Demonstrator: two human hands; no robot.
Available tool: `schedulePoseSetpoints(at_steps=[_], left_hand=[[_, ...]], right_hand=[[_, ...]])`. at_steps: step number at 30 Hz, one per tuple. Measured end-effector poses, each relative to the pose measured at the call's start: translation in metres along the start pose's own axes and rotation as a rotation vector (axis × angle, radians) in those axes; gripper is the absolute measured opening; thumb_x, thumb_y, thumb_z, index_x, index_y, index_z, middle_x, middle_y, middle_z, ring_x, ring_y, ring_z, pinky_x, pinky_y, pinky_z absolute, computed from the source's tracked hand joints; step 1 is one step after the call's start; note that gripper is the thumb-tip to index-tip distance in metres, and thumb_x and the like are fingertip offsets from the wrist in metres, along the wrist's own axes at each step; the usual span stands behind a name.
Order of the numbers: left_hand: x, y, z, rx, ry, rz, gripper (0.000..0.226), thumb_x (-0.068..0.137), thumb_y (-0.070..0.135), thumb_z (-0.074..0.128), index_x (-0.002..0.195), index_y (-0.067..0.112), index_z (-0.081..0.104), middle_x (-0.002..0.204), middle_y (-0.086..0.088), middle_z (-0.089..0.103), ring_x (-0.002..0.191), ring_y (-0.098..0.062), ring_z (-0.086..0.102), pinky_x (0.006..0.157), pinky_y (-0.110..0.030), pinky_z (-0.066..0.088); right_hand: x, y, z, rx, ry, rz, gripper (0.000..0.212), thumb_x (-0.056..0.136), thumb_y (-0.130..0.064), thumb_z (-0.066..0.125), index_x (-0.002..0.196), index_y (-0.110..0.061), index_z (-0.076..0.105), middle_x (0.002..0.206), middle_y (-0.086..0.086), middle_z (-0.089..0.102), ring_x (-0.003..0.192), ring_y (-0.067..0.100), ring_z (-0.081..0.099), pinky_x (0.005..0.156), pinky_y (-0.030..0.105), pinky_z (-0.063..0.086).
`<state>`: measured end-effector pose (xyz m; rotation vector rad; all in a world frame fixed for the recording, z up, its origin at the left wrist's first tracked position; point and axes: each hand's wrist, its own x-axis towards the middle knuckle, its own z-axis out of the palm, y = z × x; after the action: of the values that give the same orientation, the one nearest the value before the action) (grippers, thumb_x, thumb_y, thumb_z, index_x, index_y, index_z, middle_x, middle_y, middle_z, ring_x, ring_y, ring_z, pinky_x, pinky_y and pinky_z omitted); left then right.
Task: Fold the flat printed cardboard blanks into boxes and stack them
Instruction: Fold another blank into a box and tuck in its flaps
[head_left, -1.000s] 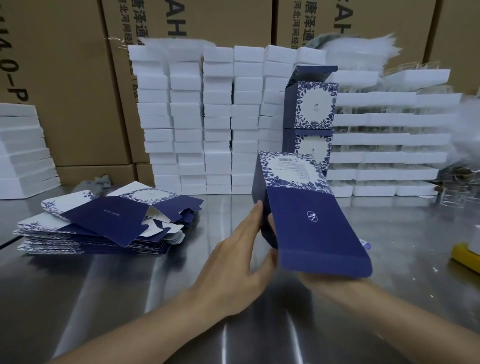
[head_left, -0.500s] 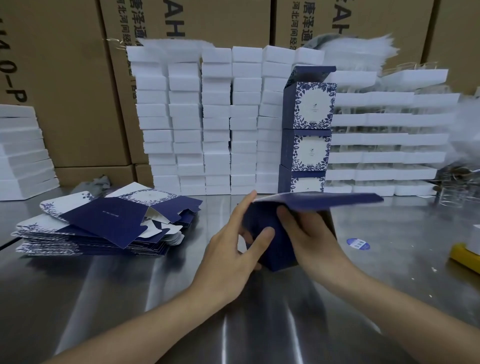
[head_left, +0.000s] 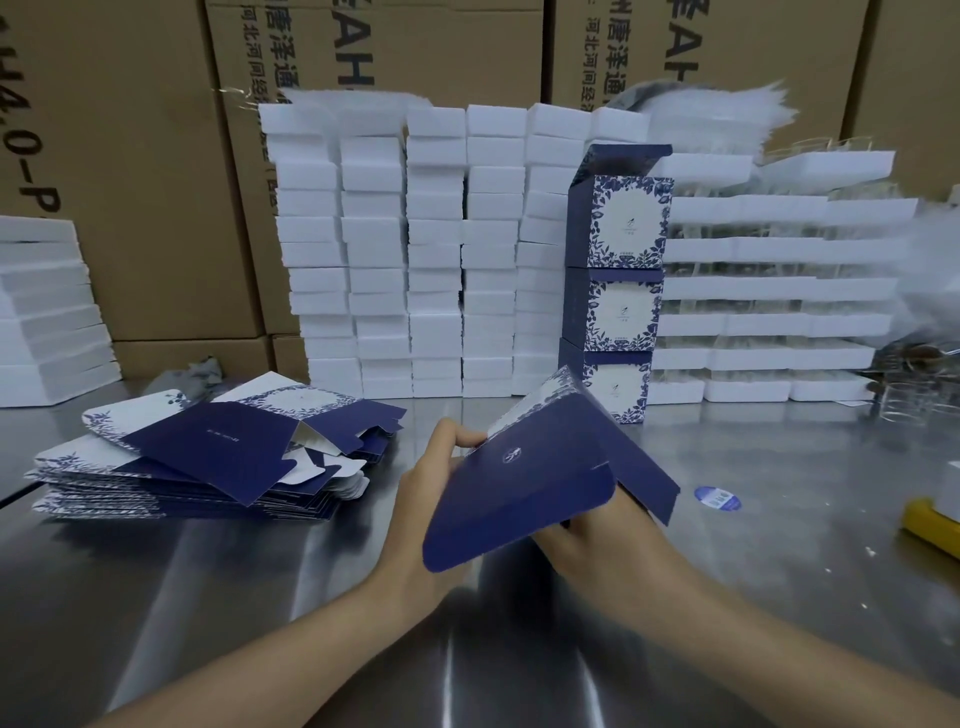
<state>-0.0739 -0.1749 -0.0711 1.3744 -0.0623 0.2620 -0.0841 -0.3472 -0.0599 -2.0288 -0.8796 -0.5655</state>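
Now | your left hand (head_left: 431, 499) grips the half-folded box (head_left: 535, 467) by its left edge, above the table (head_left: 260, 597) | right hand (head_left: 608, 540) props it underneath, fingers hidden, grip untellable | likely freeing flaps for tucking | finished stack (head_left: 618, 291) behind.

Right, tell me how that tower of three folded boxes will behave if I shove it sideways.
The tower of boxes is tall and narrow, so a high push would probably topple it. The boxes look like thin card, so likely very light. The shiny table looks slick, so a low push may slide it.
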Motion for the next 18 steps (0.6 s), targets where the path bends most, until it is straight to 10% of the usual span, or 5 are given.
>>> schedulePoseSetpoints(at_steps=[4,7,12,18], left_hand=[[0.003,-0.006,-0.005,0.197,0.069,0.16,0.012,0.109,0.02,0.057,0.109,0.009,0.059,0.082,-0.008,0.077,0.065,-0.026,0.075,0.046,-0.025,0.051],[0.005,-0.006,-0.005,0.268,0.207,0.048,0.034,0.106,0.031,0.059,0.108,-0.002,0.066,0.081,-0.009,0.078,0.065,-0.015,0.076,0.05,-0.021,0.054],[0.0,-0.002,-0.002,0.158,0.237,-0.114,0.048,0.103,0.048,0.06,0.088,0.007,0.08,0.087,-0.008,0.082,0.075,-0.024,0.079,0.09,-0.045,0.058],[-0.018,-0.005,0.009,0.137,0.121,-0.064,0.044,0.104,0.056,0.055,0.109,0.018,0.078,0.091,0.004,0.081,0.072,0.005,0.072,0.062,-0.01,0.049]], right_hand=[[0.004,0.001,-0.003,-0.128,0.04,-0.192,0.042,0.094,-0.012,0.072,0.132,-0.027,0.064,0.13,-0.017,0.062,0.127,0.005,0.057,0.105,0.021,0.044],[0.001,-0.001,0.001,-0.069,0.023,-0.243,0.015,0.098,-0.019,0.07,0.109,-0.028,0.072,0.105,-0.018,0.069,0.1,0.007,0.066,0.087,0.02,0.05],[-0.006,0.0,0.015,0.332,-0.252,0.247,0.046,0.096,-0.061,0.061,0.081,-0.02,0.074,0.056,0.001,0.069,0.05,0.014,0.061,0.053,0.022,0.045],[-0.003,-0.014,0.012,0.714,-0.256,0.606,0.061,0.102,-0.059,0.051,0.095,-0.002,0.071,0.065,0.018,0.064,0.051,0.021,0.05,0.048,0.028,0.034]])
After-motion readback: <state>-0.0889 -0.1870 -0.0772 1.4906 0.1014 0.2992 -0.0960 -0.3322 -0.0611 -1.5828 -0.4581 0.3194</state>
